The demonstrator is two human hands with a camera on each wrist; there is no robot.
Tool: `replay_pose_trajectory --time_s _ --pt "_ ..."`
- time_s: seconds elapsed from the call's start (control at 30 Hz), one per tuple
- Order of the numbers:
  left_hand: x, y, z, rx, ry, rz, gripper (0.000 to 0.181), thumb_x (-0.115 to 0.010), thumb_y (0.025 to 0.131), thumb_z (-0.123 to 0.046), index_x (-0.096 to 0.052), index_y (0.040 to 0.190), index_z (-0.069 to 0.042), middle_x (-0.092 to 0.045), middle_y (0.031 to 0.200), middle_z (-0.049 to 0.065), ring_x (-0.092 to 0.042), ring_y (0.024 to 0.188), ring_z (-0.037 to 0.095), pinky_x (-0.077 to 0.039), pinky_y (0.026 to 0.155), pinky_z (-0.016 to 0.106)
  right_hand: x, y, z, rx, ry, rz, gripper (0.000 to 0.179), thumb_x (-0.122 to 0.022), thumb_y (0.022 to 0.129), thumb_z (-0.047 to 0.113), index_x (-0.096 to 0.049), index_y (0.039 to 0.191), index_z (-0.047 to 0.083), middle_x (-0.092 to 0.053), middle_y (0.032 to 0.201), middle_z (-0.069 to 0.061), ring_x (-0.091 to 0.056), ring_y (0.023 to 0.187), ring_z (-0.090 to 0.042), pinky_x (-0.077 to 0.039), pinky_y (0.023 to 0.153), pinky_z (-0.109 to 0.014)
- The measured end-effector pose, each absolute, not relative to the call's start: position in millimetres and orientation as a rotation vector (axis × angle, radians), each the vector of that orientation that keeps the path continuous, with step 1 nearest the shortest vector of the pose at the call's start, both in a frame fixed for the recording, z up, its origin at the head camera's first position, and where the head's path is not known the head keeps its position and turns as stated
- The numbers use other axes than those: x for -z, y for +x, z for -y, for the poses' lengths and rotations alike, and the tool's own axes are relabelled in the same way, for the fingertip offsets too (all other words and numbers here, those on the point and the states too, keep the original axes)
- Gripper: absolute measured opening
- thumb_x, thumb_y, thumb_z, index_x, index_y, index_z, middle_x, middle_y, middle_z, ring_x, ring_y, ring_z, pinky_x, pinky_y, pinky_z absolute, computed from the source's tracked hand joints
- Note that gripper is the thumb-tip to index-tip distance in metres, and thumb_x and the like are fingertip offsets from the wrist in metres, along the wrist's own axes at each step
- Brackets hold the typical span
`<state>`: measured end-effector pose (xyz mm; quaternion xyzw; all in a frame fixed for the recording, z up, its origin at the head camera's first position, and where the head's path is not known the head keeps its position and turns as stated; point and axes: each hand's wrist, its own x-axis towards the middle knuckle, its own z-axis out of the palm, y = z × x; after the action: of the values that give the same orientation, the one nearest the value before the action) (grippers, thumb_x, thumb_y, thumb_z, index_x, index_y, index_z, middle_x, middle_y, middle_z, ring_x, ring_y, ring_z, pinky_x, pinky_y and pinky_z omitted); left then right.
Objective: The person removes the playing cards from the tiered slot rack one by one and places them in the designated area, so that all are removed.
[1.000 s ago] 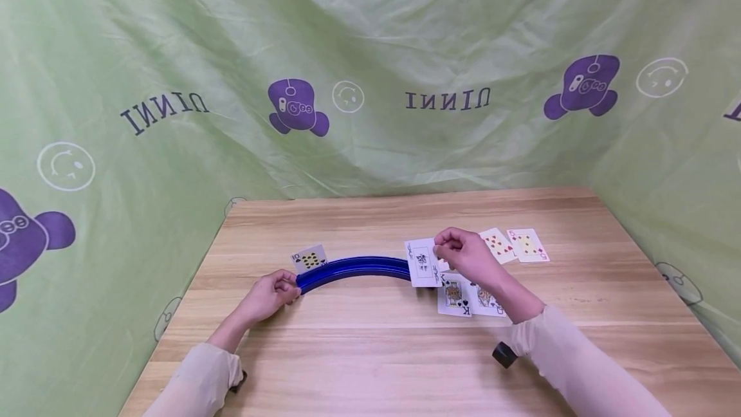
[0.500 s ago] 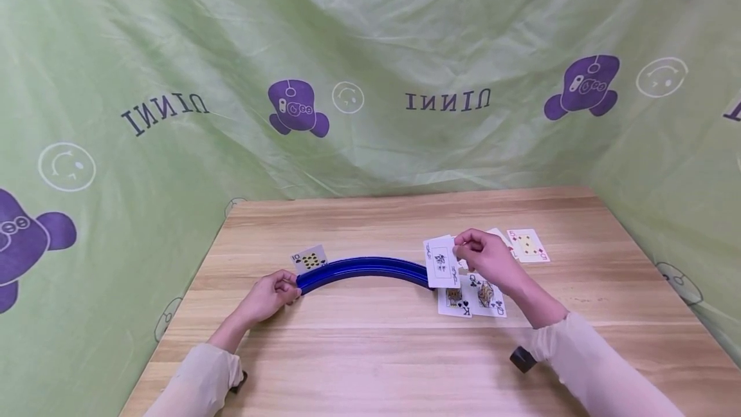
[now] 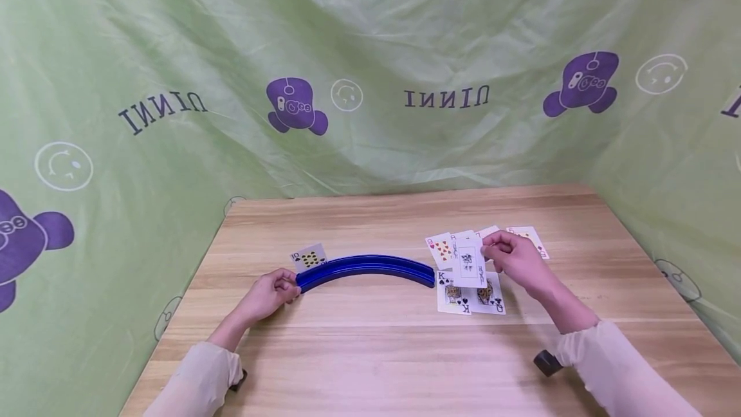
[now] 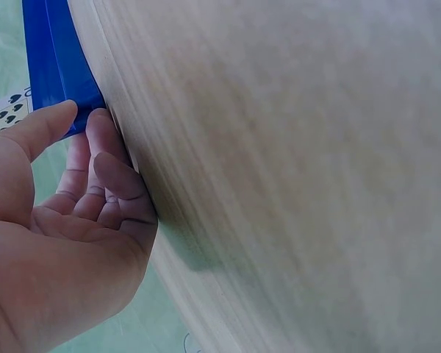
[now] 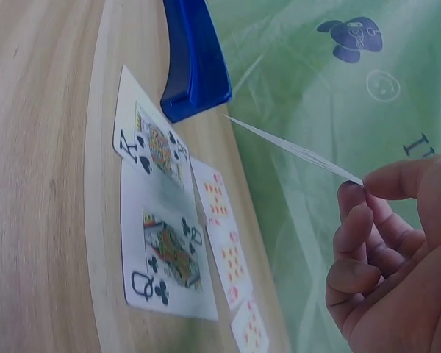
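Note:
In the head view my left hand (image 3: 265, 298) pinches the left end of a curved blue card holder (image 3: 367, 264) between thumb and index finger. A ten of spades (image 3: 309, 257) stands up at that end of the holder. My right hand (image 3: 521, 262) pinches a joker card (image 3: 467, 262) by its right edge. The joker overlaps the king of spades (image 3: 448, 301) and queen of clubs (image 3: 491, 298) in the head view. From the right wrist, the joker (image 5: 294, 151) shows nearly edge-on, raised above the table, held between thumb and fingertips.
Behind the king and queen lies a row of red cards, with a nine of hearts (image 3: 441, 250) at its left and a five of diamonds (image 3: 537, 243) at its right. The wooden table (image 3: 370, 352) meets a green printed cloth (image 3: 370, 166) at the back and sides.
My right hand has carried the joker rightward, away from the holder's right end to over the loose cards, uncovering the nine of hearts. The left hand and the holder stay put.

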<state>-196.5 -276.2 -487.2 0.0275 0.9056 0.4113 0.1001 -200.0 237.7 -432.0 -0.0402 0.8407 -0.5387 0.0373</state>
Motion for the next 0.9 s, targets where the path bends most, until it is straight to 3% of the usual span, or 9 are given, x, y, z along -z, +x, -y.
replay_pose_trajectory --time_s 0.53,0.9 --pt "486 -197 276 -1.193 0.092 -2.692 0.022 -0.070 0.090 -0.011 -0.062 0.110 -0.004 -0.070 0.085 0.004 -0.059 0.071 0.013 -0.044 0.062 0.022 437 -191 -280 1.550 0.005 -2.665 0.027 -0.058 0.099 0.018 -0.057 0.116 -0.003 -0.068 0.084 0.001 -0.052 0.063 -0.007 -0.046 0.057 -0.026" --pt "486 -196 277 -1.194 0.082 -2.688 0.023 -0.070 0.090 -0.012 -0.062 0.110 -0.004 -0.069 0.085 0.003 -0.059 0.071 0.013 -0.044 0.063 0.023 442 -189 -300 1.438 0.061 -2.665 0.034 -0.056 0.100 0.021 -0.055 0.121 -0.005 -0.067 0.085 -0.001 -0.053 0.067 -0.010 -0.045 0.057 -0.026"
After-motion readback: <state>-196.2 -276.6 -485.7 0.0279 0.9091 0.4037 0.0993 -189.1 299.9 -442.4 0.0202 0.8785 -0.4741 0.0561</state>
